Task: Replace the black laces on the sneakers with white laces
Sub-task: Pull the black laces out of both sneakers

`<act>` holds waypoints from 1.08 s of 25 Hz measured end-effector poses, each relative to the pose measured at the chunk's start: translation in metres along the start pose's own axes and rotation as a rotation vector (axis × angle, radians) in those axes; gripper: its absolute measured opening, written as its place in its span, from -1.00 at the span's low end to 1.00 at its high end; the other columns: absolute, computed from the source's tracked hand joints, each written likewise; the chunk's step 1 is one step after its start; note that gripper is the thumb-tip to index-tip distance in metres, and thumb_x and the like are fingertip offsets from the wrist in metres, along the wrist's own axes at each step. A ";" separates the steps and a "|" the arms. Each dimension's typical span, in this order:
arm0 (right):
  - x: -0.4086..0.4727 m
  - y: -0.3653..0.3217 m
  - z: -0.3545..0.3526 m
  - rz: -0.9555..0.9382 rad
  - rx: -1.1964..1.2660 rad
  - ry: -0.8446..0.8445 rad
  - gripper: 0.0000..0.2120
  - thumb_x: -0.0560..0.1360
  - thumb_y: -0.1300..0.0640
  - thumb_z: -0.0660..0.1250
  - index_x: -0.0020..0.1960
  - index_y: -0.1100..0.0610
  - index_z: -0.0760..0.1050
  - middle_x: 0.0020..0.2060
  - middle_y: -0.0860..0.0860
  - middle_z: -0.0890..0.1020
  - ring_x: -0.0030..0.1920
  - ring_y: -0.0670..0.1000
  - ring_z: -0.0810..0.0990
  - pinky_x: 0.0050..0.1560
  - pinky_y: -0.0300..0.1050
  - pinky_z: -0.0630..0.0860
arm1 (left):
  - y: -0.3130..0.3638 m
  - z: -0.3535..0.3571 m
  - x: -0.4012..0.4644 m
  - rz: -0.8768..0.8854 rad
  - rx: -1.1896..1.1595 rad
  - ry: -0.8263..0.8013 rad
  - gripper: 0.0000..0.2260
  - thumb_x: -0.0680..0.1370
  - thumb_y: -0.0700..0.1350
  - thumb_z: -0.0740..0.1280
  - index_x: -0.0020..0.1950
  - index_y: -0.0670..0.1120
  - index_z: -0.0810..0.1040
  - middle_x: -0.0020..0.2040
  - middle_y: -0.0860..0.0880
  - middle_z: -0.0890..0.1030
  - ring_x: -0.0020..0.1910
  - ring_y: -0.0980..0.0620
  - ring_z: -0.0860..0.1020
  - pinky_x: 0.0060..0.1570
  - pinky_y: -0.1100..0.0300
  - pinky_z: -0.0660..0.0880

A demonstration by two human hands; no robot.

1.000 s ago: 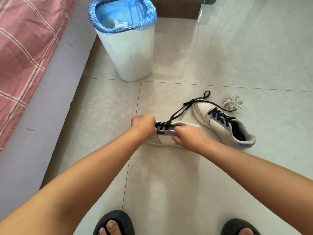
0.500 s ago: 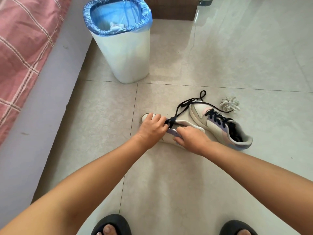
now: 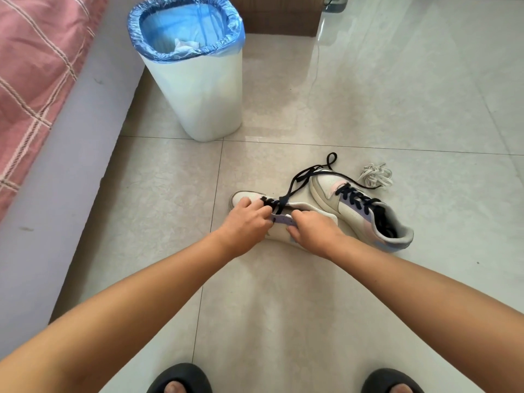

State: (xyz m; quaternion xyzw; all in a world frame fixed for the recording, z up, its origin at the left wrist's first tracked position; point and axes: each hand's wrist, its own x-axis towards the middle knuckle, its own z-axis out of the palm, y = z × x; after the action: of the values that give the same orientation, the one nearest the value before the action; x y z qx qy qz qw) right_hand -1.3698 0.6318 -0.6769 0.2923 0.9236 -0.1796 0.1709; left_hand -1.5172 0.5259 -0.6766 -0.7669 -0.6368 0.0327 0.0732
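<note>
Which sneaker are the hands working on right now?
The left sneaker, nearer the bin: both hands are on it. The right sneaker sits untouched beside the white laces.

— From my screen I count two sneakers: the near sneaker [image 3: 249, 196] and the far sneaker [image 3: 360, 211]. You?

— Same. One bundle of white laces [image 3: 375, 175], one bin [image 3: 195, 89], two slippers, the left slipper [image 3: 179, 379] and the right slipper [image 3: 392, 381].

— And two hands: the left hand [image 3: 245, 224], the right hand [image 3: 313, 231].

Home bedroom, pink plaid bedding [image 3: 34, 66] on a bed edge, lined waste bin [image 3: 195, 80], glossy tiled floor [image 3: 382, 95]
</note>
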 end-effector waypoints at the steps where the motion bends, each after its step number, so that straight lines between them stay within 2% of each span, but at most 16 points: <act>1: 0.000 0.001 -0.001 0.009 -0.020 0.001 -0.74 0.59 0.01 0.13 0.09 0.20 0.40 0.12 0.11 0.55 0.17 0.14 0.49 -0.01 -0.02 0.41 | -0.007 -0.005 -0.005 -0.005 -0.138 -0.059 -0.78 0.32 -0.27 0.18 -0.40 -0.04 0.57 -0.34 -0.03 0.47 -0.36 -0.07 0.50 -0.36 0.18 0.25; 3: -0.001 0.000 -0.003 -0.010 -0.109 0.013 -0.73 0.60 0.02 0.13 0.12 0.20 0.40 0.14 0.11 0.54 0.20 0.16 0.45 0.03 0.01 0.40 | -0.021 -0.015 -0.010 0.011 -0.206 -0.253 -0.76 0.41 -0.18 0.19 -0.18 0.01 0.65 -0.13 -0.08 0.48 -0.16 -0.11 0.51 -0.25 0.16 0.23; 5: -0.002 -0.007 -0.002 -0.030 -0.177 0.024 -0.73 0.60 0.03 0.11 0.15 0.20 0.39 0.16 0.12 0.53 0.21 0.17 0.42 0.06 0.02 0.39 | -0.023 -0.017 -0.008 -0.106 -0.067 -0.416 -0.76 0.53 -0.04 0.19 0.11 0.04 0.59 0.09 -0.08 0.41 0.09 -0.08 0.43 -0.05 0.11 0.26; 6: -0.002 -0.012 -0.001 -0.031 -0.180 0.024 -0.73 0.60 0.03 0.11 0.16 0.20 0.38 0.16 0.12 0.53 0.21 0.17 0.42 0.07 0.03 0.39 | -0.018 -0.021 -0.005 -0.218 -0.108 -0.497 -0.73 0.55 0.01 0.19 0.17 0.00 0.56 0.14 -0.09 0.39 0.15 -0.08 0.40 0.04 0.10 0.28; 8: -0.003 -0.017 0.001 -0.032 -0.166 0.025 -0.73 0.61 0.03 0.10 0.16 0.20 0.38 0.17 0.12 0.52 0.21 0.16 0.43 0.07 0.03 0.39 | 0.005 -0.016 0.004 -0.309 -0.173 -0.471 -0.68 0.51 0.10 0.29 0.12 -0.08 0.59 0.12 -0.11 0.45 0.12 -0.09 0.44 0.04 0.13 0.34; 10: -0.004 -0.018 0.003 -0.040 -0.136 0.028 -0.73 0.61 0.02 0.10 0.15 0.20 0.38 0.17 0.11 0.52 0.20 0.16 0.43 0.06 0.02 0.39 | 0.017 -0.014 0.011 -0.282 -0.139 -0.429 -0.64 0.16 0.11 0.60 -0.27 -0.11 0.64 -0.19 -0.08 0.54 -0.21 -0.07 0.55 -0.26 0.19 0.41; 11: -0.004 -0.017 0.003 -0.044 -0.115 0.023 -0.73 0.60 0.02 0.11 0.15 0.20 0.38 0.16 0.12 0.53 0.20 0.16 0.43 0.05 0.02 0.38 | 0.017 -0.008 0.011 -0.273 -0.140 -0.407 -0.63 -0.02 0.03 0.66 -0.42 -0.09 0.58 -0.33 -0.05 0.52 -0.36 -0.04 0.53 -0.39 0.23 0.38; 12: -0.005 -0.016 0.002 -0.047 -0.097 0.014 -0.73 0.60 0.02 0.11 0.14 0.20 0.38 0.15 0.12 0.53 0.20 0.16 0.42 0.05 0.02 0.39 | 0.015 -0.002 0.010 -0.291 -0.160 -0.375 -0.64 -0.06 -0.05 0.66 -0.47 -0.08 0.54 -0.40 -0.04 0.49 -0.43 -0.04 0.51 -0.45 0.24 0.35; 13: -0.005 -0.015 0.002 -0.044 -0.083 -0.001 -0.73 0.60 0.02 0.11 0.13 0.21 0.38 0.15 0.12 0.53 0.20 0.16 0.42 0.04 0.03 0.39 | 0.011 0.000 0.007 -0.278 -0.167 -0.365 -0.69 0.02 -0.11 0.64 -0.44 -0.09 0.54 -0.38 -0.05 0.50 -0.40 -0.07 0.53 -0.44 0.22 0.35; 15: -0.003 -0.012 -0.001 -0.011 -0.053 -0.018 -0.73 0.60 0.04 0.11 0.14 0.22 0.38 0.15 0.14 0.53 0.22 0.17 0.41 0.05 0.04 0.42 | 0.001 -0.005 0.001 -0.126 -0.311 -0.378 -0.91 0.37 -0.16 0.48 -0.24 -0.14 0.59 -0.19 -0.10 0.55 -0.13 -0.14 0.55 -0.26 0.11 0.39; 17: -0.001 -0.009 -0.004 0.033 -0.038 -0.001 -0.73 0.60 0.05 0.12 0.16 0.23 0.39 0.16 0.15 0.53 0.23 0.17 0.43 0.06 0.04 0.44 | -0.013 -0.010 -0.010 -0.059 -0.372 -0.461 -0.89 0.55 -0.11 0.29 -0.07 -0.10 0.59 -0.06 -0.02 0.49 0.06 -0.09 0.47 -0.10 0.11 0.37; 19: 0.000 -0.008 -0.003 0.033 -0.057 -0.001 -0.72 0.60 0.06 0.12 0.18 0.22 0.39 0.18 0.14 0.52 0.24 0.16 0.42 0.09 0.05 0.42 | -0.020 -0.014 -0.018 -0.077 -0.265 -0.555 -0.83 0.59 -0.01 0.23 0.06 -0.02 0.56 0.00 0.04 0.42 0.15 -0.01 0.42 -0.07 0.17 0.27; 21: 0.000 -0.010 -0.001 -0.009 -0.111 -0.007 -0.73 0.60 0.07 0.11 0.19 0.22 0.38 0.20 0.13 0.51 0.25 0.17 0.39 0.10 0.08 0.39 | -0.018 -0.017 -0.015 -0.160 -0.063 -0.561 -0.72 0.60 0.07 0.17 0.19 -0.02 0.51 0.15 -0.01 0.42 0.22 -0.03 0.39 0.03 0.16 0.27; 24: -0.001 -0.016 0.001 -0.049 -0.122 0.004 -0.73 0.61 0.06 0.11 0.20 0.21 0.38 0.20 0.14 0.50 0.24 0.17 0.39 0.09 0.08 0.37 | 0.006 -0.011 0.009 -0.371 -0.136 -0.524 -0.61 0.59 0.14 0.15 0.26 -0.08 0.51 0.24 -0.06 0.43 0.25 -0.06 0.38 0.15 0.13 0.30; 25: -0.002 -0.017 0.001 -0.053 -0.114 -0.001 -0.72 0.61 0.05 0.11 0.19 0.21 0.37 0.20 0.14 0.49 0.24 0.16 0.39 0.08 0.07 0.36 | 0.012 -0.005 0.014 -0.406 -0.179 -0.542 -0.66 0.58 0.09 0.20 0.23 -0.08 0.53 0.21 -0.06 0.45 0.23 -0.06 0.40 0.11 0.12 0.33; 27: -0.004 -0.017 0.001 -0.042 -0.082 -0.014 -0.73 0.61 0.04 0.11 0.19 0.21 0.37 0.20 0.13 0.49 0.24 0.16 0.39 0.09 0.06 0.36 | 0.015 -0.004 0.019 -0.387 -0.217 -0.441 -0.80 0.42 -0.03 0.45 -0.01 -0.08 0.63 -0.01 -0.06 0.56 -0.01 -0.07 0.54 -0.19 0.12 0.40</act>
State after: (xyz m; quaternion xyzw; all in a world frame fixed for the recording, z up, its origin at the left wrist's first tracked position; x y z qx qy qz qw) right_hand -1.3771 0.6165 -0.6719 0.2644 0.9350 -0.1473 0.1851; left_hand -1.4982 0.5411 -0.6742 -0.6093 -0.7712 0.1156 -0.1438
